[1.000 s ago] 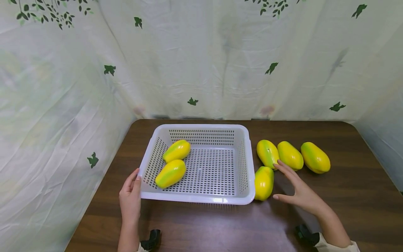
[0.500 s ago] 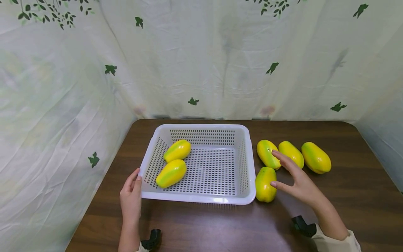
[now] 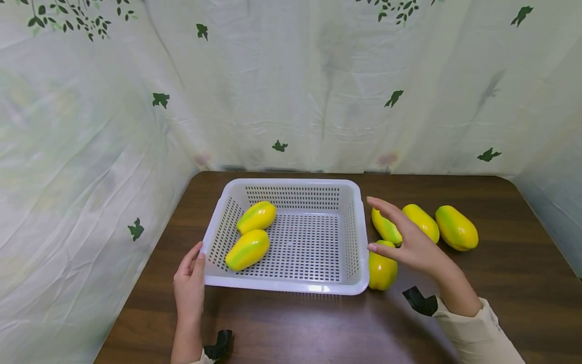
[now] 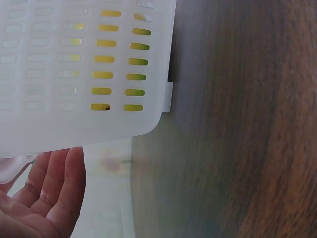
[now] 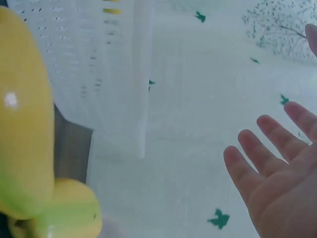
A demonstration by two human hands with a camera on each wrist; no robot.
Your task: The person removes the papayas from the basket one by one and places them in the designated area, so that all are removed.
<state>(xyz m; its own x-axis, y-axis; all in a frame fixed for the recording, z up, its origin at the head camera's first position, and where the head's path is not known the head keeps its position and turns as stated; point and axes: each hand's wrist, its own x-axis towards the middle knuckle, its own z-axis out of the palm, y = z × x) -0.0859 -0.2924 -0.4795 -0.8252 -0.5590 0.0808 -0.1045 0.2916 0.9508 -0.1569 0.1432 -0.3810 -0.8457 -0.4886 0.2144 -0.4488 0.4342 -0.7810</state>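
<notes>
A white perforated plastic basket [image 3: 309, 289] sits on the table with two yellow-green papayas inside at its left: a rear papaya [image 3: 256, 216] and a front papaya [image 3: 247, 250]. My left hand [image 3: 190, 283] pinches the basket's left rim near the front corner; in the left wrist view, that hand's fingers [image 4: 72, 188] reach under the rim. My right hand [image 3: 416, 247] hovers with spread fingers by the basket's right rim, holding nothing. Beneath it, a papaya [image 3: 382, 273] lies beside the basket, and another papaya [image 3: 384, 227] is partly hidden. In the right wrist view, the right hand's fingers [image 5: 267, 153] are extended.
Two more papayas lie farther right on the brown wooden table [image 3: 318, 328]: one papaya [image 3: 422, 224] and an outer papaya [image 3: 456, 227]. A pale curtain [image 3: 291, 91] with leaf and bird prints hangs behind the table and along its sides.
My right hand has moved left and upward, from beside the papayas to above them near the basket's right rim. The left hand and basket stay essentially in place.
</notes>
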